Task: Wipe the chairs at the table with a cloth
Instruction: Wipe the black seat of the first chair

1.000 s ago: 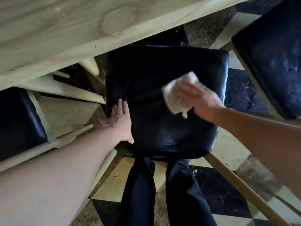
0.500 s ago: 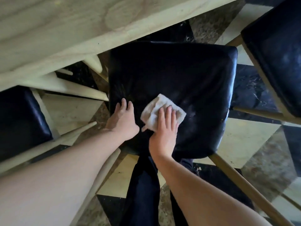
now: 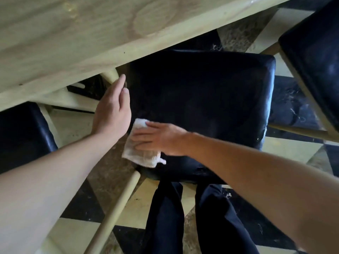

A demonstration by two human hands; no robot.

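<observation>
A chair with a black padded seat [image 3: 211, 99] stands in front of me, partly under the pale wooden table [image 3: 77, 39]. My right hand [image 3: 161, 139] lies flat, fingers pointing left, pressing a white cloth [image 3: 141, 154] onto the seat's near left corner. My left hand [image 3: 111, 110] rests against the seat's left edge, fingers stretched toward the table leg [image 3: 111, 76], holding nothing.
A second black-seated chair [image 3: 315, 57] stands at the right, a third [image 3: 20, 132] at the left under the table. Pale wooden chair legs [image 3: 117, 208] slant across the chequered floor. My dark trouser legs [image 3: 165, 217] are just behind the seat.
My right hand has slid the cloth from the seat's right side across to its near left corner. My left hand has moved forward along the left edge toward the table leg.
</observation>
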